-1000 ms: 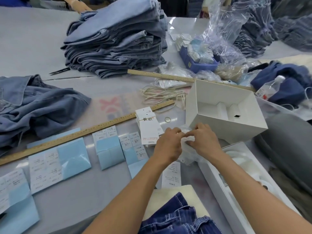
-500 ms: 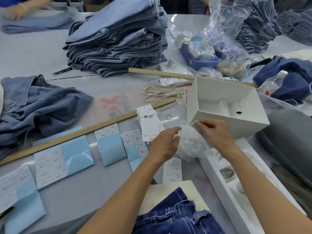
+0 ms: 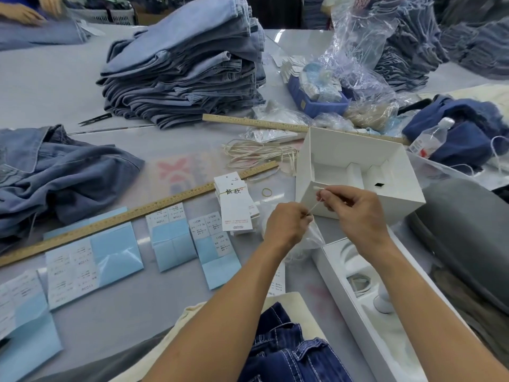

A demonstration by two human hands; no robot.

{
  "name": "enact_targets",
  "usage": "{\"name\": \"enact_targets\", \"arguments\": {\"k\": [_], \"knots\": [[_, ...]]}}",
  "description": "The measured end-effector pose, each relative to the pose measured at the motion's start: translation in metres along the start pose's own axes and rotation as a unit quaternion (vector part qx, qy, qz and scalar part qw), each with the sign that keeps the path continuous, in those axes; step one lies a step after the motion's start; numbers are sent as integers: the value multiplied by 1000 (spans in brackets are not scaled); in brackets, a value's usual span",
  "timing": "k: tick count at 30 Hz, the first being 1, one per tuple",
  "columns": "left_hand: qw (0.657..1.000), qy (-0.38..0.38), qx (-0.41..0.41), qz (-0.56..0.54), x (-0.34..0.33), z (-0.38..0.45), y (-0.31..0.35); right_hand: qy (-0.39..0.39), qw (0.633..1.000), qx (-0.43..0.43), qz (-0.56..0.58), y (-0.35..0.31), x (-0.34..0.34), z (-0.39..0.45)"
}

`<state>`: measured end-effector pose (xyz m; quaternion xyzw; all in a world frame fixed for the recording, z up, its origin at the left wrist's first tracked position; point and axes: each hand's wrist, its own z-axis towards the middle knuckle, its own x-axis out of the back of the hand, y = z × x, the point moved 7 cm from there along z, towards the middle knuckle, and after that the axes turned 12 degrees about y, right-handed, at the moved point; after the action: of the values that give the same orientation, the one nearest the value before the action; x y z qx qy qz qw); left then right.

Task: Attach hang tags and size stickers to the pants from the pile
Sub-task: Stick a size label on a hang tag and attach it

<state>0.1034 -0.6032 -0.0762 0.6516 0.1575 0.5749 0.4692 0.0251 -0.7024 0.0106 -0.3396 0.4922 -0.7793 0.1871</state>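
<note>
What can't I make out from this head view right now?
- Printed text on the size stickers: too small.
- Contents of the clear bag: hidden behind the left hand.
- Ends of the thin string: pinched inside the right hand and left hand.
- Dark pants: cut off by the bottom edge.

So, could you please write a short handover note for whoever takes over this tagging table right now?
Left hand pinches the lower end of a thin white string and holds a clear plastic bag; right hand pinches the string's upper end.
The bundle of white paper hang tags lies left of the hands; the blue-backed size sticker sheets lie along the wooden ruler.
Dark blue jeans wait at the near edge; the folded light denim pile sits behind.
No tag or sticker shows on the jeans yet.
</note>
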Motion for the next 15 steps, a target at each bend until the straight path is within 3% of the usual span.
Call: {"name": "enact_targets", "arguments": {"k": [6,9,11,13,15], "knots": [[995,53,-62,56,-5,-10,3,99,988,-56,105,14,24,-4],[991,74,-81,76,-3,-16,-6,43,993,-74,80,19,12,-7],[997,56,-55,11,-5,-21,-14,-1,994,-93,54,23,3,-8],[997,46,-50,-43,-3,-22,-18,28,993,-82,78,21,8,-1],[998,35,-56,-24,2,-20,-22,20,993,-90,77,20,3,3]]}}
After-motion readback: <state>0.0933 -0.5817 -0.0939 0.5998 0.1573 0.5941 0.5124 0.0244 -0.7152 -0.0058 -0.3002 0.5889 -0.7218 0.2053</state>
